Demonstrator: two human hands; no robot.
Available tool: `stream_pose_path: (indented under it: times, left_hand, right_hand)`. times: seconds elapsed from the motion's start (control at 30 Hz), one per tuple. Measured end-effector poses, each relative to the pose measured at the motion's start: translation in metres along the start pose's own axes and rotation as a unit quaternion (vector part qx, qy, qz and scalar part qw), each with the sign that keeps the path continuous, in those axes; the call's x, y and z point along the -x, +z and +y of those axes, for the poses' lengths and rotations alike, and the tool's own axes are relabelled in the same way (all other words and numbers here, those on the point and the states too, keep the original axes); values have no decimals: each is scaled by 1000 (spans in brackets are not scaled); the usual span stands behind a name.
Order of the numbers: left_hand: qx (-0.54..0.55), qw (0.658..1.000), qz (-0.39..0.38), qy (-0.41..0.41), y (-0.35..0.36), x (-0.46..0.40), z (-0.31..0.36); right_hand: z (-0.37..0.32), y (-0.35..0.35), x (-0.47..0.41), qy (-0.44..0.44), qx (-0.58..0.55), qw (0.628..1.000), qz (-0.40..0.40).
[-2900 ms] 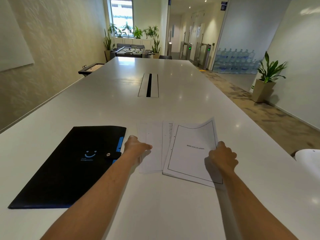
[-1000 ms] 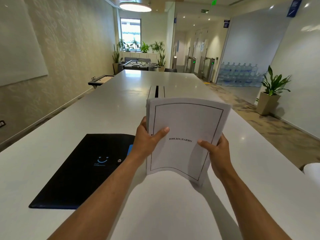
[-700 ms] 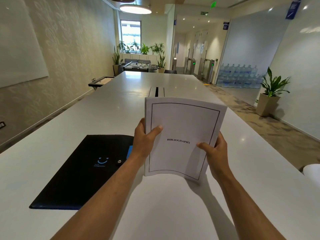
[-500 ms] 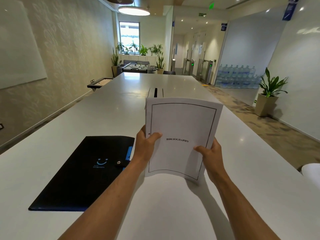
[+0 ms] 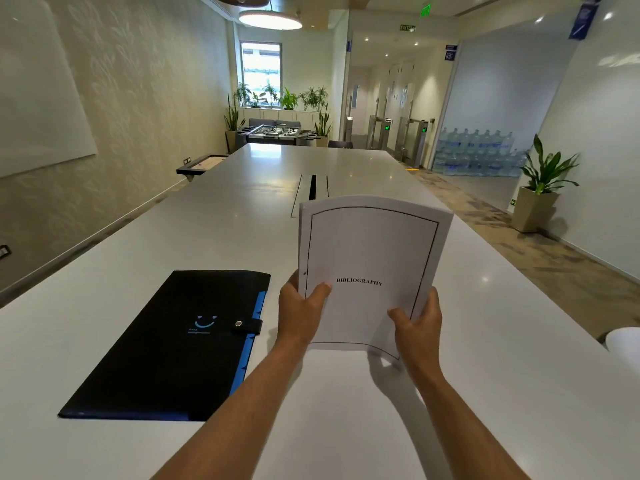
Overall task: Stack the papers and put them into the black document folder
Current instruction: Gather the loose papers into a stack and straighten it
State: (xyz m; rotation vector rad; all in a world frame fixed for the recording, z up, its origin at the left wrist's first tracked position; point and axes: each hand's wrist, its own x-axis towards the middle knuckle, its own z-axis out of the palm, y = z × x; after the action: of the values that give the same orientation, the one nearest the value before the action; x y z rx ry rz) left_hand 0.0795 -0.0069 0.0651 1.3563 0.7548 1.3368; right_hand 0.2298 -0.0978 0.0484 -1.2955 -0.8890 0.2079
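Both hands gripped one upright sheaf of white printed papers (image 5: 372, 268), front sheet headed BIBLIOGRAPHY: left hand (image 5: 300, 315) clamping the left edge, right hand (image 5: 417, 325) the lower right corner, bottom edge seemingly just over the long white table (image 5: 485, 393). Squaring it well probably meant loosening both grips and tapping that edge down. Left of them, the flat black document folder with blue edging (image 5: 173, 344) lay snapped closed, needing opening.

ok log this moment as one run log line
phase: squaring stack | left hand: grips papers left edge | right hand: grips lower right edge | papers: upright above table | black folder: flat, snapped shut
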Motion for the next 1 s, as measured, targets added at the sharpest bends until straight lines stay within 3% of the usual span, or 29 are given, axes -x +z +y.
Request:
stream_pose_path:
  times: [0.2,0.43,0.63,0.73,0.8,0.87,1.0]
  left_hand:
    - [-12,1000,1,25,-2,-3,3]
    - [-28,1000,-4,-8,-2,6,-8]
    - [26,999,19,-29,2,0,1]
    - [88,990,66,-89,8,2,2]
    - [123,982,78,-123,13,5,0]
    - [145,974,80,-156,19,10,-1]
    - [185,958,84,-201,24,17,-4]
  right_hand:
    - [1,-2,-4,-7,7,1000,14]
    - [10,-2,3,27,22,999,-22]
    - [9,-5,6,81,15,994,76]
    - [7,-4,9,230,-117,954,154]
    - [2,2,10,294,-273,908,123]
    - [-4,9,16,300,-367,877,74]
    - [-9,12,20,268,-380,883,70]
